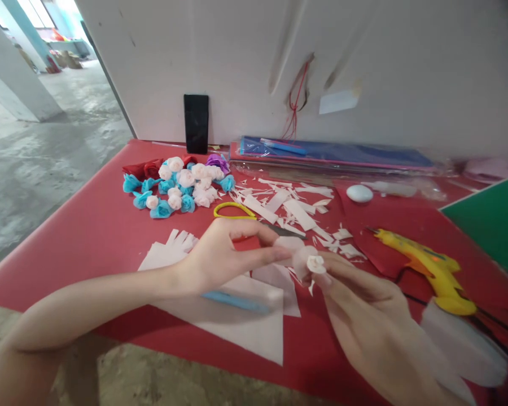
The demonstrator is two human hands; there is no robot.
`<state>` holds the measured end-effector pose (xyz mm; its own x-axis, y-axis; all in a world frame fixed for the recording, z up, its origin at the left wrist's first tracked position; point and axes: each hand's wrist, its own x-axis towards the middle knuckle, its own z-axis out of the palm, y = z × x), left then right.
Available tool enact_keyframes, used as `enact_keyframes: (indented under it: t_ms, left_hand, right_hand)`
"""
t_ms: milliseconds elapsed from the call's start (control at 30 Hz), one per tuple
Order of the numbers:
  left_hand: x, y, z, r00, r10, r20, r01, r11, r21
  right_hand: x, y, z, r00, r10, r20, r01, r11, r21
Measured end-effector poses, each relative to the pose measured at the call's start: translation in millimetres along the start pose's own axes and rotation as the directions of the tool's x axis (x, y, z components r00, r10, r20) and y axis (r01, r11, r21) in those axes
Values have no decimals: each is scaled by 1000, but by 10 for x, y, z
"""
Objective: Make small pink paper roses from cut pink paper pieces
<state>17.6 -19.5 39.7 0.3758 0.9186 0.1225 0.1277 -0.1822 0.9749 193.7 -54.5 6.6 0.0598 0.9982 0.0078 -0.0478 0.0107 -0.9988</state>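
Observation:
Between my two hands is a small white paper flower (315, 264), partly rolled, with a loose strip running off to the left. My right hand (359, 304) pinches the rolled part between thumb and fingers. With thumb and forefinger, my left hand (224, 254) grips the free end of the paper strip (289, 245). Below my hands lie white paper sheets (254, 332), one with a fringe cut along its edge, and a blue pen (237, 302). Scissors with yellow handles (235, 211) lie just behind my left hand, their blades partly hidden.
Finished paper flowers (186, 179) in white, blue, red and purple are heaped at the back left. White paper scraps (298, 211) cover the middle. A yellow glue gun (423, 265) with its cord lies right. A phone (196, 124) leans on the wall beside wrapped blue sheets (355, 155).

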Motion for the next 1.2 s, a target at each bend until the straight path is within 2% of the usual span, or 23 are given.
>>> enact_keyframes:
  t_ms: [67, 133, 233, 300, 433, 533, 633, 833, 1200]
  left_hand:
    - [1, -11, -79, 1000, 0, -22, 1, 999, 40]
    - [7, -62, -195, 999, -2, -34, 6, 992, 123]
    - [17, -225, -400, 991, -129, 26, 111, 922, 371]
    - [12, -360, -526, 972, -233, 33, 191, 864, 467]
    - [-49, -535, -691, 957, -287, 52, 219, 824, 523]
    - [-132, -543, -742, 956, -287, 57, 206, 798, 566]
    - [-217, -516, -752, 956, -286, 70, 188, 775, 604]
    - [-277, -519, -689, 957, -277, 90, 145, 723, 675]
    - [-270, -567, -587, 962, -270, 48, 147, 656, 740]
  right_hand:
    - [12, 26, 1, 999, 14, -31, -13, 1000, 27]
    - [13, 47, 8, 1000, 7, 9, -7, 1000, 30]
    - [14, 51, 43, 977, 12, 212, 12, 994, -112]
    - [31, 48, 80, 927, 17, 374, 88, 961, -263]
    - [87, 111, 144, 782, 1, 623, 320, 858, -403]
    - [99, 203, 167, 702, -1, 713, 412, 817, -404]
    - [73, 272, 182, 648, -39, 761, 477, 800, -365]
    - [27, 301, 187, 631, -53, 774, 527, 762, -377]
    - [7, 340, 189, 634, -97, 767, 528, 779, -338]
